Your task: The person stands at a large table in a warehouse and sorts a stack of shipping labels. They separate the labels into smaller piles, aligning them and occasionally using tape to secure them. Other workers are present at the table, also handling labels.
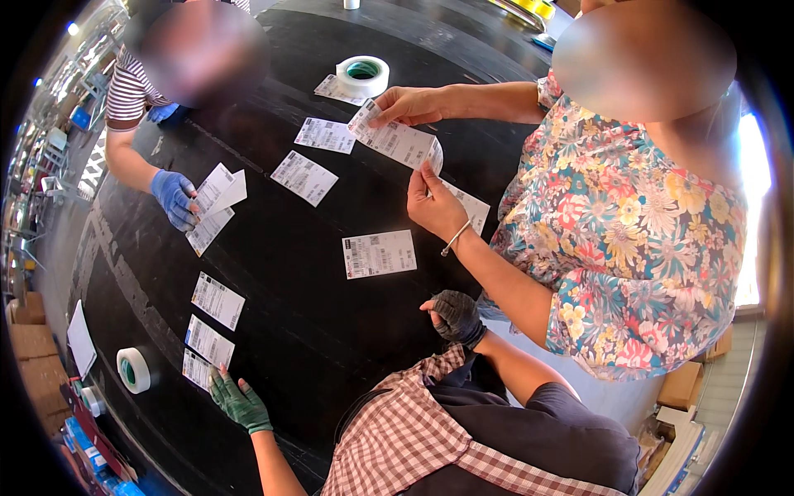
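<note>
Black surface [289,306] takes up most of the view, kinda bowed by the fisheye, with a cluttered workshop-looking space off to the left. What matters most imo is the left hand [238,400], green glove, palm down right by a little column of three white labels: top label [217,301], middle label [209,341], bottom label [196,369]. They lie up and left of the fingertips, long axes slanting from upper left to lower right, so pretty much in line with the fingers. Bottom and middle ones are closest, at the fingertips, though I can't tell if there's real contact. That grip is spread out, not wrapped round anything. Right hand [456,316], dark glove, is well apart over to the right with its fingers curled in; can't tell if anything's inside, so left is easily the nearer one. Headcount: besides those three, I get three loose labels [304,178] mid-surface, one under a tape roll [362,76], one partly behind a co-worker's forearm [504,285], a strip [401,142] in that co-worker's bare hands [437,207], and what looks like three at another co-worker's blue-gloved hand [175,199]. Two clear tape rolls, plus maybe a third at the left edge.
</note>
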`<state>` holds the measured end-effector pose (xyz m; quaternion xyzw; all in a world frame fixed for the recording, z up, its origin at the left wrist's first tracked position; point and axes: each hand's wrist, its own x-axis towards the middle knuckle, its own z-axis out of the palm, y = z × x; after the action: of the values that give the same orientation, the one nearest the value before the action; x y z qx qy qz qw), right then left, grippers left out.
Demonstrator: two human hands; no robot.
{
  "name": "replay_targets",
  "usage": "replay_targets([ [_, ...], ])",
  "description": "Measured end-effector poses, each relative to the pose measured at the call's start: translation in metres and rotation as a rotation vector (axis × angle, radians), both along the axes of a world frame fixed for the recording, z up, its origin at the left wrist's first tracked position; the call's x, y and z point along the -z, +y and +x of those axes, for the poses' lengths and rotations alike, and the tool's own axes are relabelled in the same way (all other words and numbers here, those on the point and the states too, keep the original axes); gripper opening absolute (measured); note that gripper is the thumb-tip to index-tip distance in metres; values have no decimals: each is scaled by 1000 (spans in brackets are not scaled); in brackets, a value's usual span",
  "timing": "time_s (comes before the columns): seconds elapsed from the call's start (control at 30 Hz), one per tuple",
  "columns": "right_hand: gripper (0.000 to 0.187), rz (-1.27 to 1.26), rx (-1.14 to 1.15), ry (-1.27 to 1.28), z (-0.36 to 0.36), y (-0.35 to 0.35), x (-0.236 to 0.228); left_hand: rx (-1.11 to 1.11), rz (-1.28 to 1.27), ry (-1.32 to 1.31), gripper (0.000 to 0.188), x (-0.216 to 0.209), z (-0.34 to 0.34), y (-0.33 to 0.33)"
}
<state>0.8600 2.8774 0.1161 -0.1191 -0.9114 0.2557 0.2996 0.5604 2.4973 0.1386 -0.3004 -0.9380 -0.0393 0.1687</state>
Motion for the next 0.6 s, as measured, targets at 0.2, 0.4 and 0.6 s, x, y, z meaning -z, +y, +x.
replay_targets([
  [0.2, 20, 13, 11, -27, 0, -1, 0, 10, 17, 20, 46, 0, -1, 0],
  [0.4, 15, -7, 11, -24, 0, -2, 1, 7, 33, 25, 48, -1, 0, 2],
  [0.6, 12, 3, 30, -40, -1, -1, -5, 21, 33, 23, 45, -1, 0, 0],
])
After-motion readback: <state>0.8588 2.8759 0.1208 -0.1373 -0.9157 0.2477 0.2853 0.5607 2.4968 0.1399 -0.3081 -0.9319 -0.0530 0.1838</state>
